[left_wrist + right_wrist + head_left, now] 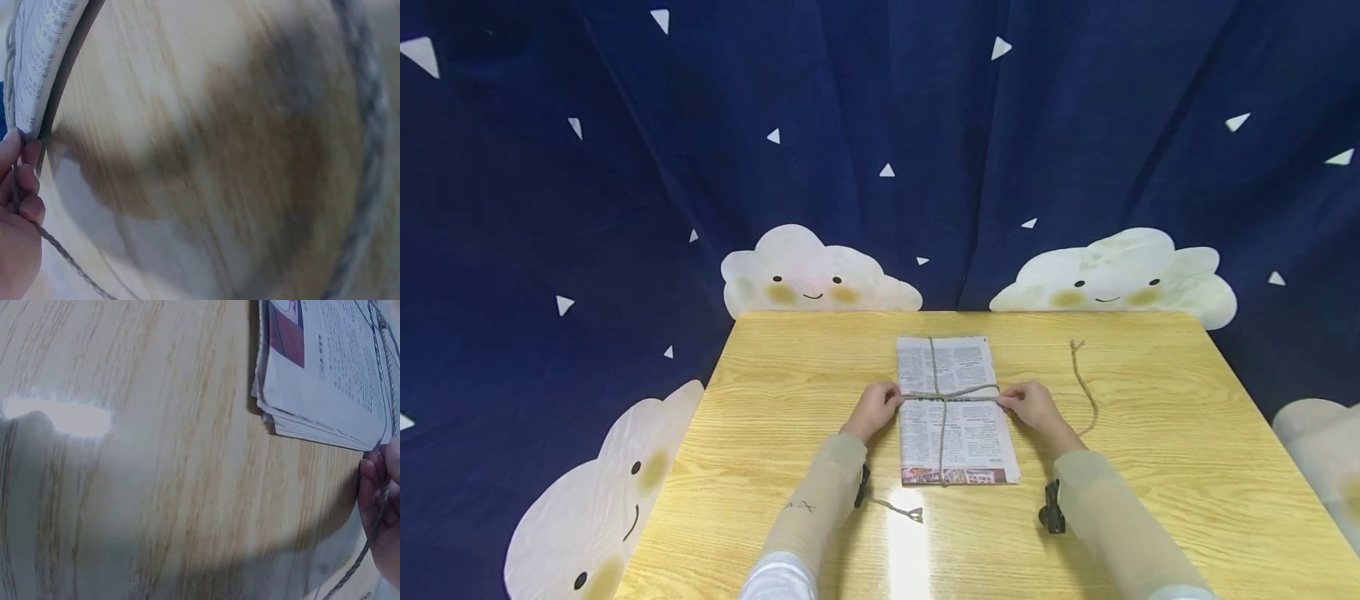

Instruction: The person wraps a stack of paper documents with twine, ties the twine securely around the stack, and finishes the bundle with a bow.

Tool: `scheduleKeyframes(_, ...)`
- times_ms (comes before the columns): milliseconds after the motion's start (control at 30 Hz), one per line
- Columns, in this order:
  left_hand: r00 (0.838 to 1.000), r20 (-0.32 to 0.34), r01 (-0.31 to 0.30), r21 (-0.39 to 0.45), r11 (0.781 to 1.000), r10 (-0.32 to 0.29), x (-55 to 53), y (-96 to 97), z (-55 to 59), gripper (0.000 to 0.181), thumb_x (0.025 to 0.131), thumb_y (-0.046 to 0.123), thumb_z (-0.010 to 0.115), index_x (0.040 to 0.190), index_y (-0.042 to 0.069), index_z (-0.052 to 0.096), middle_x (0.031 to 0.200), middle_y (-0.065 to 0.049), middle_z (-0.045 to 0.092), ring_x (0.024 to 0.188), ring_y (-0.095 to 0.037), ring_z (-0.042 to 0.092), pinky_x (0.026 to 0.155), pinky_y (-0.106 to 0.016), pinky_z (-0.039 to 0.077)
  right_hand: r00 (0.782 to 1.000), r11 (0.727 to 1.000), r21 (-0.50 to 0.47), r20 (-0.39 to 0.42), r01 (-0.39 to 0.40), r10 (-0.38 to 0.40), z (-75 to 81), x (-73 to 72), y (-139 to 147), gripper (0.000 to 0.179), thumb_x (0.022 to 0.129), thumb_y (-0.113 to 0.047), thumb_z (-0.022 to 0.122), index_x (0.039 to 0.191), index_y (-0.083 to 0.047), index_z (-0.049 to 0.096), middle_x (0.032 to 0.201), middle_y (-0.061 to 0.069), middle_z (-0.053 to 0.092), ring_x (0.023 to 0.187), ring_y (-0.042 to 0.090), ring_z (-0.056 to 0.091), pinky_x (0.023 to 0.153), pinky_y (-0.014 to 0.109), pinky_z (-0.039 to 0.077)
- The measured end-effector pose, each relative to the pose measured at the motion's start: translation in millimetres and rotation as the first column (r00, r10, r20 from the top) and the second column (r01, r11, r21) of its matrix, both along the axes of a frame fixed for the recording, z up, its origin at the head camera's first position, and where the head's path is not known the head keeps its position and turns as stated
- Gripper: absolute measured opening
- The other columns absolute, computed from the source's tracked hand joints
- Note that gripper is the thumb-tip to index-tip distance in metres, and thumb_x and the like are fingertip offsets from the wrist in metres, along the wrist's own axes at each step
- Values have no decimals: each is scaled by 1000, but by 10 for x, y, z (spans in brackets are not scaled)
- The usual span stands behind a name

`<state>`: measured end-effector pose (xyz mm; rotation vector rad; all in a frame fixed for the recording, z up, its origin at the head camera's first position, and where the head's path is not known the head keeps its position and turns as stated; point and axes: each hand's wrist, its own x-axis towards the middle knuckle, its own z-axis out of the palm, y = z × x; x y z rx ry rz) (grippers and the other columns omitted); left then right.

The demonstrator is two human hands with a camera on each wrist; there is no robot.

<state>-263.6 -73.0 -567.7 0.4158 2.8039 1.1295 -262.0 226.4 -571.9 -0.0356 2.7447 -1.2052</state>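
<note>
A folded stack of newspapers [977,437] lies on the table, with thin twine [942,442] running over it both lengthwise and crosswise. The strands cross near the middle of the top sheet. At the stack's left edge my left hand [877,410] pinches the twine between thumb and fingers; in the left wrist view a strand [69,257] trails out below the fingers. My right hand [1032,406] grips the twine at the right edge. From under its fingers another strand [356,569] runs down in the right wrist view.
One loose twine end [1078,371] curves over the wooden table [1150,400] on the right. A frayed end [913,514] lies in front of the stack, near the left wrist. Behind the table hangs a dark blue curtain [850,108] with clouds and triangles.
</note>
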Motion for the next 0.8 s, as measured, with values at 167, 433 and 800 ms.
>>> scheduleKeyframes(167,1000,5,-10,-20,1000,10,-2,10,-5,11,90,7,56,81,2,60,73,-1,55,64,-11,47,56,-21,42,1000,1000,-27,15,16,-16,-9,5,11,17,85,-10,64,85,7,67,68,8,64,61,15,59,53,23,45)
scheduleKeyframes(433,999,-36,-31,-30,999,29,-24,-26,-33,10,88,5,59,78,3,59,72,-2,56,65,-11,48,57,-22,43,999,999,-25,32,20,-19,9,24,14,16,85,-10,63,83,5,68,65,8,63,59,15,55,52,22,42)
scheduleKeyframes(800,998,-47,-52,-32,998,50,-76,-67,-83,11,87,5,60,76,3,60,72,-2,57,67,-13,50,60,-25,45,996,996,-85,88,6,1,-11,52,6,15,84,-6,64,86,9,67,68,10,65,59,13,59,54,25,51)
